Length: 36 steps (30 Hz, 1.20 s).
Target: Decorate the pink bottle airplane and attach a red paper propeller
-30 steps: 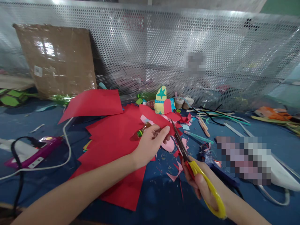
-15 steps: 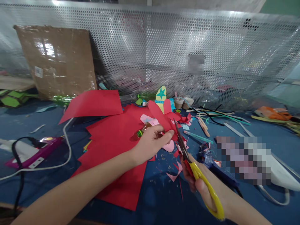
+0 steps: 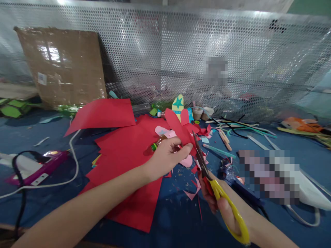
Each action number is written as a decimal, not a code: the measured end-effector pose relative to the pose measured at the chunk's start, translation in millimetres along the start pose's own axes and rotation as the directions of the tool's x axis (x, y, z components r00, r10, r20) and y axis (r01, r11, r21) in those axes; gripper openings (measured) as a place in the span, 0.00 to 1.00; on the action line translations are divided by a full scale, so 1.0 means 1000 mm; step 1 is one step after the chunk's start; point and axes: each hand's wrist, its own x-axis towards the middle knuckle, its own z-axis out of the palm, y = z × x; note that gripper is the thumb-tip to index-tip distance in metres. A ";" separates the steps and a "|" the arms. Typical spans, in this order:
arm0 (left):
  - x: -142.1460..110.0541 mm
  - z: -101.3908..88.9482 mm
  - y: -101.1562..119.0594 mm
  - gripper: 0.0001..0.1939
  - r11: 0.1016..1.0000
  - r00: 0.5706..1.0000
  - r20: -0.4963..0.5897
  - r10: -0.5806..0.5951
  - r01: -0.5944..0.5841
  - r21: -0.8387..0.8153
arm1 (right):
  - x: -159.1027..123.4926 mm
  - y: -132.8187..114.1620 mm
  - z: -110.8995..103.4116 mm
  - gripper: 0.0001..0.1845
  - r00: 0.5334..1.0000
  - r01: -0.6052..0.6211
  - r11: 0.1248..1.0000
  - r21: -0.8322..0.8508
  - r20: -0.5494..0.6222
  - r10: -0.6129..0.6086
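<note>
Between thumb and fingers, my left hand (image 3: pixel 168 155) pinches a red paper cut-out (image 3: pixel 181 129) with rounded lobes. My right hand (image 3: pixel 222 203) grips a pair of scissors (image 3: pixel 214 182) with yellow and red handles, fingers through the loops. The dark blades point away from me and lie against the right edge of the red cut-out. Beneath my left forearm spreads a stack of red paper sheets (image 3: pixel 129 148). A small bottle with a green cap (image 3: pixel 155 146) lies on it beside my left hand. Pink paper scraps (image 3: pixel 192 191) are scattered below the blades.
A blue glue gun (image 3: pixel 240 187) lies right of my right hand. On the left sit a purple power strip (image 3: pixel 49 168) and a white cable (image 3: pixel 76 155). Behind stand a cardboard sheet (image 3: pixel 64 65) and a perforated metal screen (image 3: pixel 144 51). Sticks (image 3: pixel 224 139) lie at right.
The red cut-out has turned slightly and shifted right in my left hand. The scissors' blades have drawn closer together at its edge. Both hands stay nearly in place.
</note>
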 end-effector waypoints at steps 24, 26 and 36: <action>-0.002 -0.001 0.003 0.18 1.000 1.000 0.019 -0.019 0.019 -0.001 | 0.003 -0.005 -0.002 0.35 0.997 -0.071 0.985 0.155 0.024 0.068; -0.002 -0.001 0.003 0.18 1.000 0.999 0.023 -0.022 0.023 -0.009 | 0.004 -0.005 -0.002 0.35 0.997 -0.080 0.981 0.175 0.034 0.075; 0.000 -0.002 0.004 0.19 0.997 1.000 0.006 -0.018 0.018 -0.078 | 0.003 -0.008 -0.002 0.35 0.995 -0.098 0.976 0.192 0.036 0.093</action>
